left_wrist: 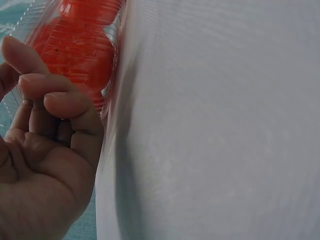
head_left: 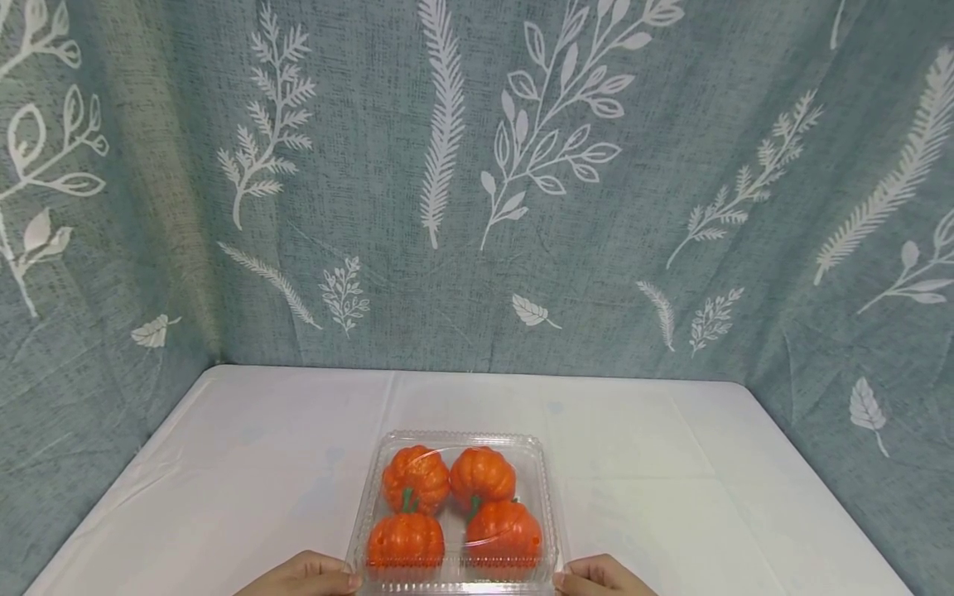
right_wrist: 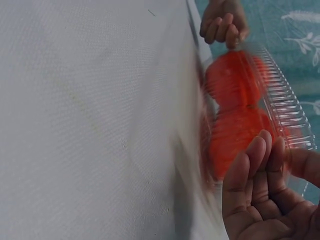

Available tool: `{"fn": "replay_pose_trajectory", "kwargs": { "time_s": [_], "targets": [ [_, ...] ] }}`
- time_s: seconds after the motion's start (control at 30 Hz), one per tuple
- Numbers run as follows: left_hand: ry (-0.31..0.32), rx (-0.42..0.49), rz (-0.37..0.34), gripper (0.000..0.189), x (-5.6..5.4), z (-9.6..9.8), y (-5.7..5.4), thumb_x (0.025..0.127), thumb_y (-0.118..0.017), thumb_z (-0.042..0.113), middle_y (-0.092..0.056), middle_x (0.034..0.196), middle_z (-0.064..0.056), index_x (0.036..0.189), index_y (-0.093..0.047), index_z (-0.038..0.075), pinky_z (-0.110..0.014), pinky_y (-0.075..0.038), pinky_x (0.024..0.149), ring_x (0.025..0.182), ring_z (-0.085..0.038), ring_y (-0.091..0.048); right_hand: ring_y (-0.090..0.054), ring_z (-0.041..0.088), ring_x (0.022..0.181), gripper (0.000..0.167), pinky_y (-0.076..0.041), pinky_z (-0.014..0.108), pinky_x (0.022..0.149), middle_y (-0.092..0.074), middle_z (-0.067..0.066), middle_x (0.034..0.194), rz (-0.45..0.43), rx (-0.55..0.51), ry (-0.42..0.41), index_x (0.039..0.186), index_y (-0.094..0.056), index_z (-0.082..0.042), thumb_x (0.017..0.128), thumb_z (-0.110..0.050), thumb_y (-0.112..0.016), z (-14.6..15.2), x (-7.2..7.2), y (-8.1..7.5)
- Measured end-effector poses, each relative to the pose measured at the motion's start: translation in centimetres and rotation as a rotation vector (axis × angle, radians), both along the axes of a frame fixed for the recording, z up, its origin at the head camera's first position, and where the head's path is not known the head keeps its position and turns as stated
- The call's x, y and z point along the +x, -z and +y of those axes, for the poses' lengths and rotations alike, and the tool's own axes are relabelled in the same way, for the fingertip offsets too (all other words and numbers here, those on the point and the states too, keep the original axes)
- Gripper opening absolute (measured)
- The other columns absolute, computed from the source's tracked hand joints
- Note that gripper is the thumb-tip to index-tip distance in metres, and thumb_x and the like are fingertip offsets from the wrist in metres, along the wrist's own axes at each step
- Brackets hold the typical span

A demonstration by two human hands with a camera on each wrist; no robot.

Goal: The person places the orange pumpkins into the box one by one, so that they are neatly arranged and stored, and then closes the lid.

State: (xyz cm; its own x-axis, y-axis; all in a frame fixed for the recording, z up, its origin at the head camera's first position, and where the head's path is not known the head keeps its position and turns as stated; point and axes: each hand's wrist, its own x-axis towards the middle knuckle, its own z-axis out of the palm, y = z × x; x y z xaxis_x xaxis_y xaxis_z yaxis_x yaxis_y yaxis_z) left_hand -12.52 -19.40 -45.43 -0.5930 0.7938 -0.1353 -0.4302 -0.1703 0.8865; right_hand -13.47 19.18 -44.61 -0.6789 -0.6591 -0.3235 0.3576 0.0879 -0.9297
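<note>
A clear plastic clamshell container (head_left: pixel 551 505) is near the front of the table, with its transparent top over several small orange pumpkins (head_left: pixel 415 476) with green stems. My left hand (head_left: pixel 309 573) pinches its front left corner between thumb and fingers. On the opposite side, my right hand (head_left: pixel 602 574) pinches the front right corner the same way. The left wrist view has the left hand (left_wrist: pixel 50 145) with curled fingers beside the ribbed plastic wall. In the right wrist view, the right hand (right_wrist: pixel 265 195) is at the near end of the container (right_wrist: pixel 285 95), partly cut off by the frame.
A white cloth (head_left: pixel 656 480) covers the table on both sides of the container and behind it. Grey-green curtains (head_left: pixel 387 290) with white leaf prints hang along the back and both sides.
</note>
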Motion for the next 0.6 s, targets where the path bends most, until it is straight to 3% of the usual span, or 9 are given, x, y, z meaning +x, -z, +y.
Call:
{"fn": "replay_pose_trajectory", "kwargs": {
  "time_s": [0.23, 0.43, 0.6],
  "targets": [
    [-0.015, -0.017, 0.007, 0.028, -0.07, 0.06, -0.27, 0.097, -0.041, 0.017, -0.062, 0.068, 0.011, 0.096, -0.066, 0.005, -0.010, -0.044, 0.053, 0.062, 0.003, -0.060, -0.057, 0.001, 0.055, 0.029, -0.046, 0.015, 0.049, -0.059, -0.006, 0.065, 0.017, 0.028, 0.007, 0.087, -0.065, -0.003, 0.093, -0.026, -0.049, -0.06, -0.08, -0.09],
    [-0.010, 0.015, 0.015, 0.030, -0.07, 0.17, -0.12, 0.097, -0.040, 0.016, -0.066, 0.072, 0.007, 0.100, -0.065, 0.000, -0.011, -0.046, 0.054, 0.065, 0.001, -0.062, -0.057, 0.000, 0.055, 0.029, -0.045, 0.015, 0.048, -0.058, -0.007, 0.064, 0.017, 0.040, 0.025, 0.087, -0.064, -0.003, 0.093, -0.027, -0.050, -0.04, -0.03, -0.39],
    [-0.011, 0.014, 0.027, 0.029, -0.18, 0.14, 0.02, 0.097, -0.040, 0.016, -0.065, 0.070, 0.010, 0.098, -0.065, 0.002, -0.010, -0.043, 0.052, 0.063, 0.002, -0.061, -0.056, 0.000, 0.054, 0.030, -0.045, 0.014, 0.048, -0.058, -0.007, 0.063, 0.019, 0.042, 0.041, 0.086, -0.064, -0.002, 0.093, -0.028, -0.051, -0.11, 0.06, -0.54]
  ]
}}
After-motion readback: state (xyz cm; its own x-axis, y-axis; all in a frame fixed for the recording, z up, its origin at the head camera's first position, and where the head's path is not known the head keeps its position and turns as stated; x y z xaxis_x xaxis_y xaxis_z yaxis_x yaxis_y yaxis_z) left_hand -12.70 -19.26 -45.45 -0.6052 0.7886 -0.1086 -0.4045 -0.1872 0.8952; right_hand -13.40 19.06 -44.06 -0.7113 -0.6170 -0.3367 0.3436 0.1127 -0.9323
